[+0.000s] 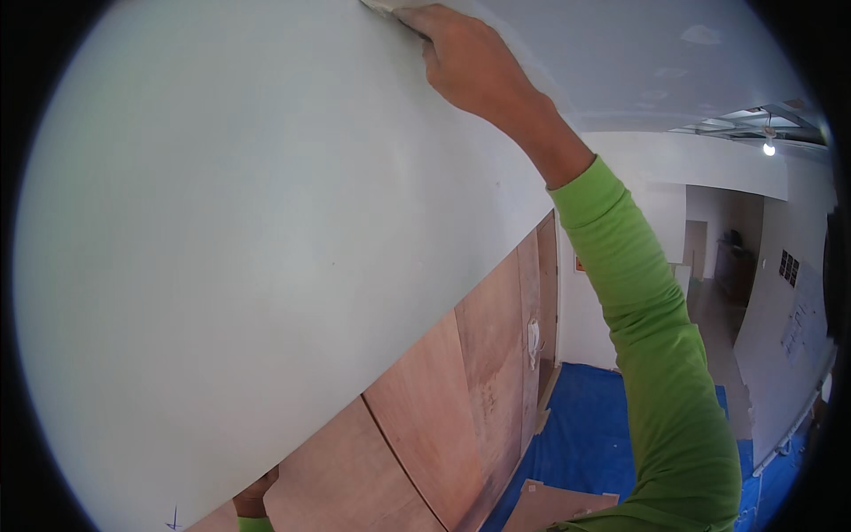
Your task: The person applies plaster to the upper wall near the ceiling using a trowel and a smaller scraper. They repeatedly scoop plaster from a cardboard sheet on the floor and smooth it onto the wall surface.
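Note:
My right hand [465,62], in a green sleeve, is closed on a flat scraper [394,16] with pale compound on it, held where the white wall panel [204,213] meets the grey-white ceiling [674,62]. My left hand [257,488] is low on the left at the bottom edge of the white panel, in front of the plywood panels [417,399]; its fingers are mostly hidden by that edge, so I cannot tell whether they grip it.
A blue floor sheet [585,417] runs along the plywood, with a board [558,505] lying on it. On the right are a corridor with a dark cabinet [736,270], a white wall with papers [798,310], an open ceiling section and a lit hanging bulb [769,146].

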`<control>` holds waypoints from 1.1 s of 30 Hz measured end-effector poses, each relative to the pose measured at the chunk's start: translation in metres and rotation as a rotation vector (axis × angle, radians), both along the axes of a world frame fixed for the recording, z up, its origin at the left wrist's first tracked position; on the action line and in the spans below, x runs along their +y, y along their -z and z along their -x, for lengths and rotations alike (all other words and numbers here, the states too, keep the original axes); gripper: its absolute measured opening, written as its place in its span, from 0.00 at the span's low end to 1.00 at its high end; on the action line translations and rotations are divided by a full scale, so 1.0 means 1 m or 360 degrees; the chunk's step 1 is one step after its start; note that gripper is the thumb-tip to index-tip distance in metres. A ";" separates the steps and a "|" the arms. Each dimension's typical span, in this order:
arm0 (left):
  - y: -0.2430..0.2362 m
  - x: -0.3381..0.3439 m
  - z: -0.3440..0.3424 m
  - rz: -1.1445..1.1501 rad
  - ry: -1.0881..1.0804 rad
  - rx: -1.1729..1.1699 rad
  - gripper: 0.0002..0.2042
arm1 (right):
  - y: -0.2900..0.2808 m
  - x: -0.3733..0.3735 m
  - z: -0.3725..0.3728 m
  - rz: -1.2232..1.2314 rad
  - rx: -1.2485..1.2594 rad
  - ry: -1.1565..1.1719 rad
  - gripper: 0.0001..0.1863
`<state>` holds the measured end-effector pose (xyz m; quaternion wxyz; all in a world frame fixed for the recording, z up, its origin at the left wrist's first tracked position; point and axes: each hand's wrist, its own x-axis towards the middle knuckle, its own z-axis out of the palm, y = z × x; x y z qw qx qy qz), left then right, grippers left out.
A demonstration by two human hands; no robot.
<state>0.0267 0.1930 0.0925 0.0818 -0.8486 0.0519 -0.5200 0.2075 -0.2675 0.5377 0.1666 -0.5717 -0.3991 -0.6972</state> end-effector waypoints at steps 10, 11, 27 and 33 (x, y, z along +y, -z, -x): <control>0.002 0.010 -0.007 0.0013 0.0009 -0.0011 0.27 | 0.049 -0.010 -0.015 0.0097 -0.0021 -0.0079 0.23; 0.001 0.011 -0.006 0.0002 0.0005 -0.0034 0.28 | 0.045 -0.016 -0.010 0.0151 0.0006 -0.0059 0.23; -0.014 0.017 0.004 -0.0063 0.0067 -0.0053 0.24 | -0.020 0.009 0.039 0.0076 -0.0058 0.0040 0.21; -0.015 0.020 0.003 -0.0053 0.0036 -0.0049 0.23 | -0.022 0.018 0.040 0.0043 -0.0020 0.0046 0.21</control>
